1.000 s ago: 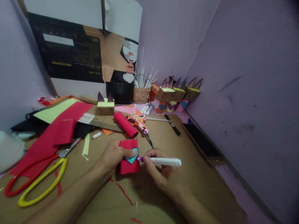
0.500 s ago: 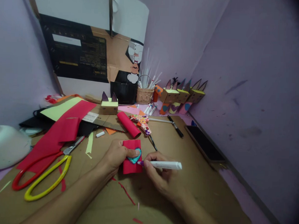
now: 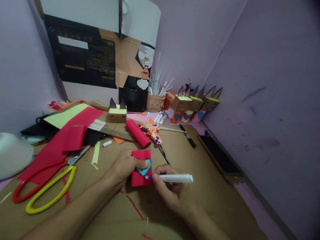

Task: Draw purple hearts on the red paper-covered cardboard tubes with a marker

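My left hand [image 3: 127,164] grips a small piece of red paper [image 3: 140,181], its thumb pressing on a blue paper shape [image 3: 142,172] that lies on the red. Only part of the blue shape shows past the thumb. In my right hand [image 3: 170,190] is a white marker [image 3: 177,178] with a purple tip, held almost level. The tip touches or nearly touches the lower edge of the blue shape. Just beyond the hands lie a rolled red paper tube [image 3: 137,134] and a patterned glue gun [image 3: 153,132].
Large scissors [image 3: 52,186] with red and yellow handles lie at the left beside red paper sheets [image 3: 62,141]. A cardboard cat-eared box [image 3: 117,113] stands behind. A black marker [image 3: 187,135] and a phone [image 3: 219,153] lie right. A basket [image 3: 155,103] of sticks stands at the back.
The marker tip has shifted slightly left and down along the blue shape's lower edge, with my right hand following. My left hand keeps its hold on the red paper.
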`<control>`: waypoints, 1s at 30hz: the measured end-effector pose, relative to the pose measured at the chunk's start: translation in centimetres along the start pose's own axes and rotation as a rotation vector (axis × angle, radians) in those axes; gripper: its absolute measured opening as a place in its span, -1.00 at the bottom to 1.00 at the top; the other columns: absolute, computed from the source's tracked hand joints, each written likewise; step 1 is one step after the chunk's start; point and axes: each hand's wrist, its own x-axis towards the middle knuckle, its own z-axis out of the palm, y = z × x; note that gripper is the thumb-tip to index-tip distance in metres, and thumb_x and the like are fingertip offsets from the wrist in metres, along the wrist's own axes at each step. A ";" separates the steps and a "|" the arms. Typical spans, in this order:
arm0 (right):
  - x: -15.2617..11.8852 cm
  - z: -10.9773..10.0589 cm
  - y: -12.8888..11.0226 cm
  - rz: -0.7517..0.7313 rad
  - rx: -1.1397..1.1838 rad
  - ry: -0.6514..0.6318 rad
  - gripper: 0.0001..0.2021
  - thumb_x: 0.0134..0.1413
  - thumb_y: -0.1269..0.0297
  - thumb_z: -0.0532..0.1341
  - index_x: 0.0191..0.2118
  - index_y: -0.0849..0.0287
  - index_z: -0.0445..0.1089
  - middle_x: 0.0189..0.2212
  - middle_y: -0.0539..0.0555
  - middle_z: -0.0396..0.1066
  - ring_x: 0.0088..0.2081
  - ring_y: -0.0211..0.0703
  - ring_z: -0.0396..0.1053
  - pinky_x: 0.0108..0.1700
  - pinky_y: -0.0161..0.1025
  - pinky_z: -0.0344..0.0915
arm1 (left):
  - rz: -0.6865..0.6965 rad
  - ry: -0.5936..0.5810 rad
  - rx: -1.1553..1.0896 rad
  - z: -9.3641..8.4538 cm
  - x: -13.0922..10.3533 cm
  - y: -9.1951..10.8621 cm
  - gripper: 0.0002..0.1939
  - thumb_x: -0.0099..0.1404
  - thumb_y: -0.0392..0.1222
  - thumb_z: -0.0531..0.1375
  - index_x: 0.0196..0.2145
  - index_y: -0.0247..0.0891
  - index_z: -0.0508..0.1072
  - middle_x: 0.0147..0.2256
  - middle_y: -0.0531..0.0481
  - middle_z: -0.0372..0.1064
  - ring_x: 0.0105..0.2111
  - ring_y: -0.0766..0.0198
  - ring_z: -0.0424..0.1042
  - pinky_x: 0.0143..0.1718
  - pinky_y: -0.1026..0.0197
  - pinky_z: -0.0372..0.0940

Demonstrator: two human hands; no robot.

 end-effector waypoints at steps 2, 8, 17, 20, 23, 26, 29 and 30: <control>-0.1 -0.1 0.0 0.029 0.004 0.030 -0.86 0.07 0.33 0.10 -0.48 0.17 0.30 -0.63 -0.04 0.32 -0.62 -0.34 0.23 -0.60 -0.41 0.11 | -0.010 -0.002 0.005 0.0 0.0 0.0 -0.82 -0.30 -0.35 0.33 -0.73 -0.35 0.35 -0.75 0.07 0.31 -0.71 0.37 0.24 -0.61 0.30 0.14; -0.1 -0.3 -0.1 -0.033 -0.023 0.011 -0.87 0.07 0.35 0.11 -0.46 0.18 0.33 -0.58 -0.01 0.37 -0.56 -0.31 0.30 -0.53 -0.40 0.18 | -0.001 -0.035 0.011 -0.1 0.2 -0.1 -0.83 -0.30 -0.37 0.30 -0.74 -0.35 0.33 -0.76 0.09 0.28 -0.72 0.41 0.20 -0.63 0.33 0.10; 0.1 0.3 0.3 -0.164 -0.027 -0.060 -0.92 0.07 0.40 0.14 -0.37 0.17 0.37 -0.50 0.01 0.42 -0.50 -0.30 0.35 -0.43 -0.38 0.27 | -0.020 -0.014 0.037 0.1 0.1 0.1 -0.84 -0.33 -0.37 0.28 -0.75 -0.34 0.31 -0.77 0.13 0.25 -0.73 0.45 0.16 -0.65 0.36 0.07; 0.1 0.3 0.3 -0.156 -0.038 -0.074 -0.92 0.07 0.41 0.14 -0.37 0.18 0.37 -0.50 0.02 0.42 -0.50 -0.29 0.35 -0.42 -0.38 0.27 | -0.018 -0.020 0.015 0.1 0.2 0.1 -0.83 -0.34 -0.38 0.26 -0.77 -0.33 0.29 -0.78 0.15 0.23 -0.73 0.47 0.14 -0.66 0.37 0.06; 0.2 0.2 0.3 -0.158 -0.050 -0.076 -0.92 0.07 0.41 0.13 -0.39 0.18 0.37 -0.52 0.01 0.40 -0.51 -0.30 0.34 -0.42 -0.38 0.27 | -0.025 -0.022 0.027 0.1 0.2 0.1 -0.85 -0.33 -0.39 0.25 -0.77 -0.33 0.30 -0.79 0.14 0.23 -0.74 0.46 0.15 -0.67 0.36 0.07; 0.3 0.2 0.2 -0.165 -0.062 -0.070 -0.92 0.06 0.41 0.13 -0.41 0.19 0.35 -0.55 -0.01 0.37 -0.54 -0.32 0.31 -0.45 -0.39 0.24 | -0.037 -0.029 0.041 0.1 0.1 0.2 -0.86 -0.33 -0.37 0.26 -0.77 -0.33 0.31 -0.78 0.13 0.24 -0.74 0.44 0.17 -0.66 0.35 0.09; 0.2 0.1 0.1 -0.150 -0.091 -0.065 -0.90 0.06 0.40 0.13 -0.44 0.19 0.34 -0.58 -0.02 0.36 -0.57 -0.33 0.28 -0.47 -0.40 0.22 | -0.048 -0.022 0.042 0.2 0.0 0.3 -0.84 -0.35 -0.36 0.27 -0.77 -0.34 0.31 -0.78 0.12 0.25 -0.74 0.43 0.17 -0.67 0.34 0.10; 0.2 0.1 0.1 -0.142 -0.101 -0.066 -0.89 0.07 0.40 0.12 -0.45 0.18 0.33 -0.59 -0.03 0.35 -0.57 -0.34 0.27 -0.47 -0.40 0.21 | -0.051 -0.019 0.043 0.2 -0.1 0.3 -0.83 -0.36 -0.36 0.28 -0.77 -0.34 0.31 -0.78 0.12 0.25 -0.74 0.43 0.18 -0.67 0.34 0.10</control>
